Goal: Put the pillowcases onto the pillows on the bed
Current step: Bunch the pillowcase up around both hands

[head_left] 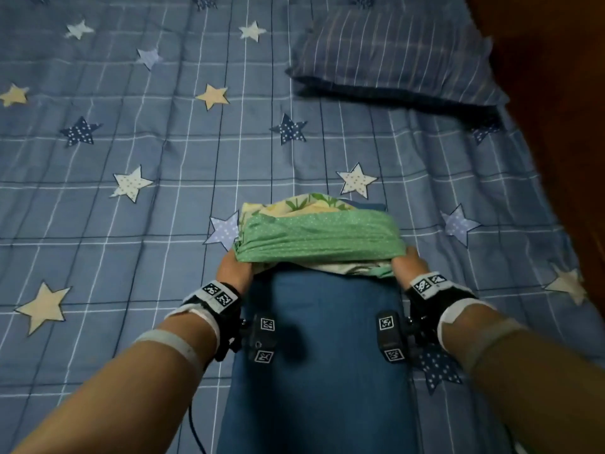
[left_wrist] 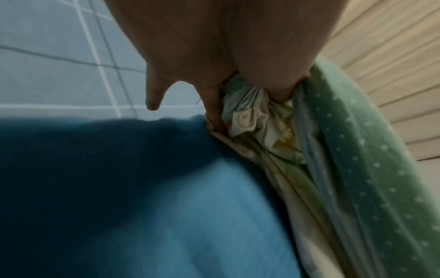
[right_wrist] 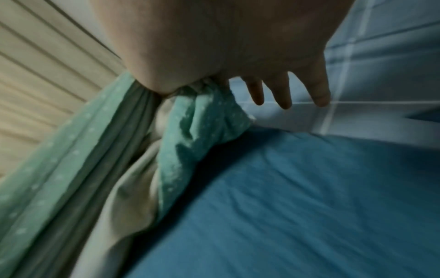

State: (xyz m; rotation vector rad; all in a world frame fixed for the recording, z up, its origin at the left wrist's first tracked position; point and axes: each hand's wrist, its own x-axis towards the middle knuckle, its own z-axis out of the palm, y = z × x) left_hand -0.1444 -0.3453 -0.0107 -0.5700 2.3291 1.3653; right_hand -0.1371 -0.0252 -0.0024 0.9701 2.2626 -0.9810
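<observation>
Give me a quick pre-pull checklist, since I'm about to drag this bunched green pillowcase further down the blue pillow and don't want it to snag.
1. Left hand grips the green pillowcase at its left edge: ok.
2. Right hand pinches the gathered fabric between thumb and forefinger, other fingers loose: ok, though the hold looks lighter.
3. Pillowcase mouth is over the far end of the blue pillow: ok.
4. Far pillow corners seated inside the case: cannot tell, fabric hides them.
5. Most of the pillow is bare: cover not ok yet.
6. Striped pillow lies apart on the bed sheet, out of the pulling path: ok.
</observation>
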